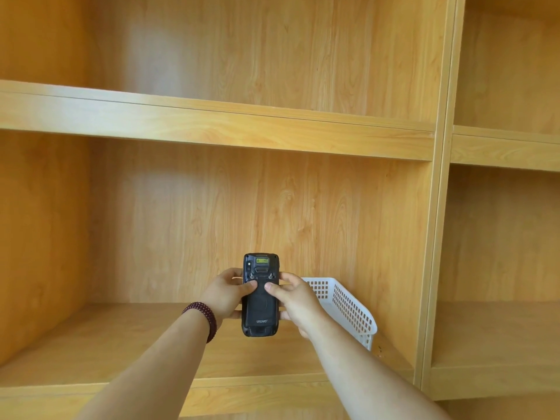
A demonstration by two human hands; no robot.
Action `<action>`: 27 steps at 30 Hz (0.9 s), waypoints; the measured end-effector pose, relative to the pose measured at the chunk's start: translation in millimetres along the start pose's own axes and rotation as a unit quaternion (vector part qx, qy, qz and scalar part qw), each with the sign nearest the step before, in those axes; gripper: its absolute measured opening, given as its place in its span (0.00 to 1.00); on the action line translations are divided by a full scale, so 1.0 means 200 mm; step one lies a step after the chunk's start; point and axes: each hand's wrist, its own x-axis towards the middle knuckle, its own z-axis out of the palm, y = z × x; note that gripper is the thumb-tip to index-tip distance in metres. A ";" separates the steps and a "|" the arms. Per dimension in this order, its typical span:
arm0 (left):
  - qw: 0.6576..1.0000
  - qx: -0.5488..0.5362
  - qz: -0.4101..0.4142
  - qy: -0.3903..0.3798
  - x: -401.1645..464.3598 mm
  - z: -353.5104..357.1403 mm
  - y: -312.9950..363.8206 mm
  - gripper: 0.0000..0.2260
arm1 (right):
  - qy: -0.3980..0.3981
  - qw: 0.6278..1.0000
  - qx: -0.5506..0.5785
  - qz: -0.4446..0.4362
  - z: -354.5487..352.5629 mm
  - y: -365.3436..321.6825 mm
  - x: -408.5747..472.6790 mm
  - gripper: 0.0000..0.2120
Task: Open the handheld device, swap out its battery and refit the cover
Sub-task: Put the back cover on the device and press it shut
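Low in the centre of the frame, the left hand (225, 294) and right hand (295, 300) hold the black device (260, 295) upright, back facing the camera, fingers wrapped round its sides and both thumbs pressed on the cover (261, 307). This looks like the opening step: the cover is still on, its two latches (252, 276) above the thumbs. Next, I judge, those latches need releasing before the cover slides or lifts off.

Open shelf board (91, 338) left of the white basket (348, 304); basket itself crowding the compartment's right rear corner, hard against the upright divider (430, 268). Upper shelf (212, 125) capping headroom above the basket.
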 end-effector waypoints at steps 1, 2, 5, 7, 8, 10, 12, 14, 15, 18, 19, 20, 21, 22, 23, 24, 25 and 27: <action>1.000 0.001 0.000 -0.001 0.00 0.00 -0.01 0.10 | 0.008 1.000 -0.017 -0.014 -0.01 0.00 0.01 0.16; 1.000 0.001 0.001 -0.002 0.00 -0.01 -0.01 0.11 | 0.014 0.999 -0.034 -0.030 -0.02 -0.01 0.01 0.19; 1.000 -0.007 -0.001 -0.001 0.01 -0.02 -0.02 0.11 | 0.012 0.992 -0.102 -0.075 -0.04 -0.03 0.03 0.19; 1.000 -0.009 -0.005 -0.002 0.01 -0.03 -0.02 0.11 | -0.001 0.983 -0.155 -0.094 -0.05 -0.04 0.03 0.15; 1.000 -0.009 -0.005 -0.003 0.01 -0.03 -0.02 0.11 | -0.006 0.980 -0.175 -0.098 -0.05 -0.04 0.03 0.13; 1.000 -0.008 -0.004 -0.004 0.00 -0.04 -0.02 0.11 | -0.010 0.974 -0.206 -0.092 -0.05 -0.04 0.01 0.09; 1.000 -0.009 -0.003 -0.005 0.00 -0.04 -0.02 0.12 | -0.008 0.971 -0.221 -0.089 -0.05 -0.04 0.01 0.08; 1.000 -0.012 -0.002 -0.006 0.00 -0.04 -0.01 0.12 | -0.007 0.968 -0.231 -0.101 -0.04 -0.03 0.02 0.10; 1.000 -0.013 -0.001 -0.007 0.00 -0.04 -0.01 0.11 | -0.005 0.966 -0.236 -0.108 -0.04 -0.03 0.02 0.11; 1.000 -0.012 0.001 -0.008 -0.01 -0.04 -0.01 0.12 | -0.007 0.962 -0.248 -0.116 -0.04 -0.04 0.02 0.11; 1.000 -0.011 0.002 -0.008 -0.01 -0.04 -0.01 0.12 | -0.008 0.960 -0.252 -0.119 -0.04 -0.05 0.02 0.11; 1.000 -0.012 0.003 -0.009 -0.01 -0.04 -0.01 0.12 | -0.011 0.958 -0.258 -0.125 -0.04 -0.05 0.02 0.11; 1.000 -0.013 0.005 -0.009 -0.01 -0.04 -0.01 0.12 | -0.012 0.955 -0.266 -0.134 -0.04 -0.06 0.01 0.11; 1.000 -0.014 0.006 -0.010 -0.01 -0.04 -0.01 0.12 | -0.014 0.951 -0.274 -0.143 -0.05 -0.07 0.01 0.11; 1.000 -0.014 0.007 -0.010 -0.01 -0.04 -0.01 0.12 | -0.015 0.948 -0.282 -0.149 -0.05 -0.08 0.01 0.10; 1.000 -0.014 0.007 -0.011 -0.01 -0.04 -0.01 0.12 | -0.017 0.946 -0.287 -0.153 -0.05 -0.08 0.00 0.10; 1.000 -0.013 0.007 -0.011 -0.02 -0.05 0.00 0.12 | -0.019 0.944 -0.290 -0.156 -0.05 -0.09 0.00 0.10; 1.000 -0.011 0.007 -0.012 -0.02 -0.05 0.00 0.12 | -0.023 0.943 -0.291 -0.160 -0.05 -0.09 0.00 0.11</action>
